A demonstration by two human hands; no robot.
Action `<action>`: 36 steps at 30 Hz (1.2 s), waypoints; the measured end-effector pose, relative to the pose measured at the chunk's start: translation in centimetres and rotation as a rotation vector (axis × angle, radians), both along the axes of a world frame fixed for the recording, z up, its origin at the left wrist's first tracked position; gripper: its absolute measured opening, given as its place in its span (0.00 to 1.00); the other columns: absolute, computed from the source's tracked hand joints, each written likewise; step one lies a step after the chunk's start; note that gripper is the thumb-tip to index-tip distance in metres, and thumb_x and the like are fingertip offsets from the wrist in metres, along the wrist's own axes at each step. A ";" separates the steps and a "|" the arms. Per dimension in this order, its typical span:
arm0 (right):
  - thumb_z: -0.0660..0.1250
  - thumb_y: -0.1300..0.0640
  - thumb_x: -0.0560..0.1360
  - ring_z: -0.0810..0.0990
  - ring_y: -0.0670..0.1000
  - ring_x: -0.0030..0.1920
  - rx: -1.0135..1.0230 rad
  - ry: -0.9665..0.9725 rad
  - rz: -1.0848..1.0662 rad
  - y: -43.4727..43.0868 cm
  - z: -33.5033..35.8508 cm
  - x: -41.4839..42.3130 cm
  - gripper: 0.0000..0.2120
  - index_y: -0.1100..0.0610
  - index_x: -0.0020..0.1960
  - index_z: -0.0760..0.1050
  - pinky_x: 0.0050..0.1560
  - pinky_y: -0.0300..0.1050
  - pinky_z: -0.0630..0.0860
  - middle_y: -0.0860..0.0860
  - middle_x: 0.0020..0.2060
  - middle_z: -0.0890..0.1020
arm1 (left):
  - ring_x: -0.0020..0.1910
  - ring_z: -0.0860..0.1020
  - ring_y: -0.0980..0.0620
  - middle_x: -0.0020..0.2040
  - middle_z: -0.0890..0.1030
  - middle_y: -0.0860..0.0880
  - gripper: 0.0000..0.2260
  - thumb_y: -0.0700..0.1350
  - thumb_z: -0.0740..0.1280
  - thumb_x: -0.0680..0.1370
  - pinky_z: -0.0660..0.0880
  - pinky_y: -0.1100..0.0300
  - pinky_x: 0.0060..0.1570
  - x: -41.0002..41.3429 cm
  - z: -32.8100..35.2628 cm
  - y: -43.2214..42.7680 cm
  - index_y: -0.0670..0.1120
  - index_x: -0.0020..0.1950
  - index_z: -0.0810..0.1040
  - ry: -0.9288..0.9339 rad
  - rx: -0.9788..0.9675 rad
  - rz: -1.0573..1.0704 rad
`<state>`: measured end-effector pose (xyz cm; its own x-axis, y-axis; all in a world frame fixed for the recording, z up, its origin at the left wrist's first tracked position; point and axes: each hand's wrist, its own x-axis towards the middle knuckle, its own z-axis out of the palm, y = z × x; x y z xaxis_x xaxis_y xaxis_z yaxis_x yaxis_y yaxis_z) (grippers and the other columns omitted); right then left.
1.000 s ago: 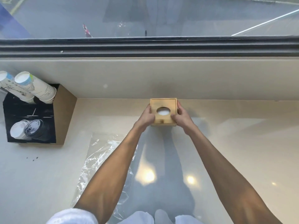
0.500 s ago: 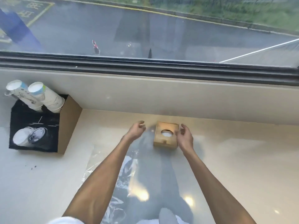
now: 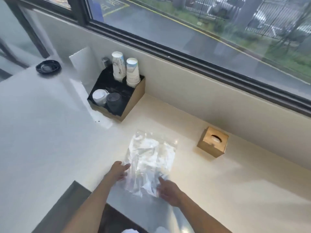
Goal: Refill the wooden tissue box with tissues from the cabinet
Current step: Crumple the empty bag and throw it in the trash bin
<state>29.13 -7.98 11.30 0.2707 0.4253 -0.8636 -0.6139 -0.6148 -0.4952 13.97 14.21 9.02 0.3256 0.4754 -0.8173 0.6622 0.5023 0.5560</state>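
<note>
Wooden tissue box (image 3: 212,142), square, upright on cream counter (image 3: 235,190), oval slot up | left hand (image 3: 118,170), right hand (image 3: 168,190): fingers outstretched, touching clear plastic wrapper (image 3: 149,158).

no writing can be read anywhere here. the nearest thing to a sign is the yellow painted marks (image 3: 107,7) on the road (image 3: 151,27) outside the window, boxed by a yellow line; they look like characters, but are too blurred and cut off to make out. the two stacks of paper cups (image 3: 119,68) carry a printed pattern, one grey and marbled, one with a bluish band, with no letters or brand that can be told.
</note>
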 end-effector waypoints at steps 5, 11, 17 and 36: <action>0.61 0.73 0.77 0.76 0.52 0.28 0.165 -0.313 -0.191 3.1 6.5 4.3 0.17 0.59 0.61 0.74 0.30 0.42 0.75 0.60 0.35 0.77 | 0.26 0.72 0.53 0.35 0.72 0.44 0.11 0.30 0.62 0.77 0.73 0.62 0.28 2.9 7.3 3.1 0.45 0.49 0.77 -0.254 0.034 0.040; 0.61 0.69 0.79 0.84 0.50 0.49 0.536 -0.684 -0.231 0.7 20.1 10.4 0.27 0.45 0.71 0.72 0.40 0.40 0.79 0.46 0.58 0.78 | 0.54 0.75 0.43 0.54 0.74 0.44 0.25 0.34 0.61 0.79 0.79 0.39 0.51 9.2 22.7 1.9 0.59 0.69 0.67 -0.716 0.093 -0.082; 0.54 0.78 0.76 0.77 0.50 0.37 0.463 -0.772 -0.462 -10.3 25.0 9.0 0.35 0.52 0.77 0.61 0.25 0.36 0.74 0.55 0.64 0.76 | 0.48 0.80 0.39 0.64 0.68 0.44 0.44 0.26 0.60 0.74 0.82 0.49 0.38 10.7 28.8 -8.7 0.64 0.77 0.47 -0.660 0.374 -0.486; 0.65 0.63 0.79 0.83 0.50 0.45 0.793 -0.381 -0.959 -27.8 25.4 -12.8 0.10 0.47 0.48 0.73 0.43 0.48 0.76 0.48 0.45 0.84 | 0.62 0.70 0.50 0.64 0.74 0.47 0.20 0.38 0.63 0.77 0.68 0.56 0.58 -6.2 29.4 -39.1 0.51 0.66 0.65 -0.741 0.519 -0.193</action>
